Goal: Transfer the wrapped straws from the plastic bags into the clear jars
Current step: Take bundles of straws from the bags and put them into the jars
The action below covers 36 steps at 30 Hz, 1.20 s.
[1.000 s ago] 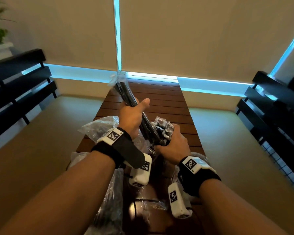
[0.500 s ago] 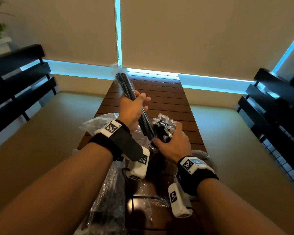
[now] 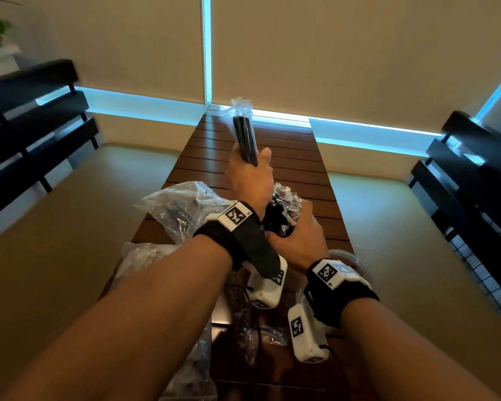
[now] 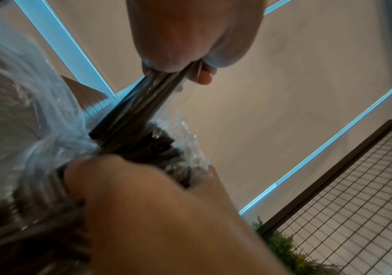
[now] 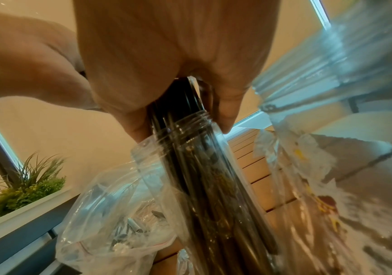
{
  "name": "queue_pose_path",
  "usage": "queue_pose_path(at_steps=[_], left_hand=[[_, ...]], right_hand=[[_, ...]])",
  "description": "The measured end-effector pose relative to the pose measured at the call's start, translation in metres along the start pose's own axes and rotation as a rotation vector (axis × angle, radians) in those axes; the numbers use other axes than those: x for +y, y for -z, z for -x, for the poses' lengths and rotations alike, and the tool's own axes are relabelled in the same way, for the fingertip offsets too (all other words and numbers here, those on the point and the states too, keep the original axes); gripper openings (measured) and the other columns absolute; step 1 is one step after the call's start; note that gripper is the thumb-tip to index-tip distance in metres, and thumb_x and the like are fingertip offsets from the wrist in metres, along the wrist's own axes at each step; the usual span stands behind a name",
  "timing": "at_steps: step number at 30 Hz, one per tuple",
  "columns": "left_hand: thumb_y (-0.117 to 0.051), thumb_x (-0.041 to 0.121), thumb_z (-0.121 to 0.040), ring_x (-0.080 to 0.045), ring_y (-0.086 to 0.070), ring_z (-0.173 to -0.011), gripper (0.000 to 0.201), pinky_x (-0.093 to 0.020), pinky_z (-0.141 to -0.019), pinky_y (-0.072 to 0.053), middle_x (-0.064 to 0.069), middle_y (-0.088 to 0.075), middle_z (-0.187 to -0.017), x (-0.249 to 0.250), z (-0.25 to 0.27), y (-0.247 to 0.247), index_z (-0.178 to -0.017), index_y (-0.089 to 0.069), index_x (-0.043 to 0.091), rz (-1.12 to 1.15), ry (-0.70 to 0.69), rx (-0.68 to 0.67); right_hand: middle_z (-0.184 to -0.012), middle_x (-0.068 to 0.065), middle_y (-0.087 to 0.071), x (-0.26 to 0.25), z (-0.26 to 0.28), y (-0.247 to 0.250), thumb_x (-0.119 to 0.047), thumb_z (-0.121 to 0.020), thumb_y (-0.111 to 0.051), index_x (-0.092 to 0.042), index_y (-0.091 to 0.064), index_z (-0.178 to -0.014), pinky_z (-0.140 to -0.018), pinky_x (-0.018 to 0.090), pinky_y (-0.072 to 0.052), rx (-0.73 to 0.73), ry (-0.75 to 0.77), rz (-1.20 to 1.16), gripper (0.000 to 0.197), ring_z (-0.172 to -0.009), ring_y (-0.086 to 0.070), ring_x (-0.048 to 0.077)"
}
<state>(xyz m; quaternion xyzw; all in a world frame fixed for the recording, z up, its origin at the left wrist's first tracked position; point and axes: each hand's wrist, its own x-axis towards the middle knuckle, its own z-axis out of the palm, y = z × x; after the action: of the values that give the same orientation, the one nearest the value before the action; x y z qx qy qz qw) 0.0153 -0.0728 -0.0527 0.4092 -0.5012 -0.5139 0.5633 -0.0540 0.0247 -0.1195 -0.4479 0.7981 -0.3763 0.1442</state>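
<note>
Head view has the left hand [image 3: 250,180] fisted round a bundle of wrapped straws [image 3: 245,137] while the right hand [image 3: 300,238] grips the jar [image 5: 190,134] neck, so I'd keep the bundle upright and feed it straight down.

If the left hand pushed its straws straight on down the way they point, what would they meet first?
Judging by the left wrist view, the left hand aims its straws at the straws bunched in the right hand. The right wrist view shows those standing in a jar, so likely that packed mouth first; depth is unclear.

A slatted wooden table [image 3: 295,157], dark benches [image 3: 32,117] either side, a green plant [image 5: 25,188].
</note>
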Motion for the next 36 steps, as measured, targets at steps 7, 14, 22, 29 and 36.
queue_pose_path(at_steps=[7,14,22,29,36], left_hand=[[-0.073,0.035,-0.083,-0.023,-0.061,-0.069,0.028,-0.045,-0.072,-0.057,-0.009,-0.06,-0.075,-0.036,0.019,0.009,-0.069,-0.05,0.027,-0.185,-0.065,-0.15],[-0.067,0.077,-0.068,-0.032,-0.061,-0.087,0.039,-0.05,-0.082,-0.057,-0.019,-0.056,-0.092,-0.061,0.025,0.022,-0.073,-0.057,0.041,-0.32,-0.06,-0.399],[-0.084,0.066,-0.056,-0.013,-0.049,-0.121,0.11,-0.028,-0.098,-0.046,0.0,-0.042,-0.137,-0.017,0.021,0.036,-0.143,-0.028,0.028,-0.407,-0.248,-0.418],[-0.072,0.031,-0.087,-0.013,-0.056,-0.109,0.081,-0.034,-0.087,-0.056,-0.004,-0.041,-0.143,0.017,0.011,0.027,-0.154,-0.027,0.029,-0.606,-0.743,-0.484],[-0.024,0.054,-0.101,-0.02,-0.037,-0.141,0.061,-0.048,-0.112,-0.036,-0.002,-0.044,-0.152,-0.036,0.017,0.049,-0.147,-0.042,0.018,-1.0,-0.62,-0.769]], right_hand=[[-0.119,0.003,-0.055,0.001,-0.002,0.007,-0.05,-0.062,-0.077,-0.026,-0.03,-0.129,-0.084,0.04,-0.055,-0.086,0.017,-0.032,0.085,-0.103,-0.06,0.022],[-0.116,0.002,-0.056,0.004,-0.005,0.009,-0.047,-0.064,-0.077,-0.029,-0.029,-0.128,-0.081,0.038,-0.055,-0.096,0.015,-0.028,0.083,-0.098,-0.061,0.021],[-0.116,0.002,-0.056,0.001,-0.004,0.004,-0.051,-0.057,-0.082,-0.033,-0.027,-0.126,-0.082,0.046,-0.057,-0.087,-0.008,-0.031,0.089,-0.102,-0.061,0.024],[-0.122,0.005,-0.057,-0.005,-0.004,0.004,-0.056,-0.054,-0.082,-0.029,-0.027,-0.132,-0.088,0.048,-0.054,-0.094,-0.04,0.005,0.099,-0.11,-0.059,0.028],[-0.116,0.006,-0.057,-0.004,-0.005,0.003,-0.036,-0.069,-0.076,-0.026,-0.03,-0.131,-0.085,0.042,-0.054,-0.074,-0.021,0.046,0.078,-0.103,-0.061,0.028]])
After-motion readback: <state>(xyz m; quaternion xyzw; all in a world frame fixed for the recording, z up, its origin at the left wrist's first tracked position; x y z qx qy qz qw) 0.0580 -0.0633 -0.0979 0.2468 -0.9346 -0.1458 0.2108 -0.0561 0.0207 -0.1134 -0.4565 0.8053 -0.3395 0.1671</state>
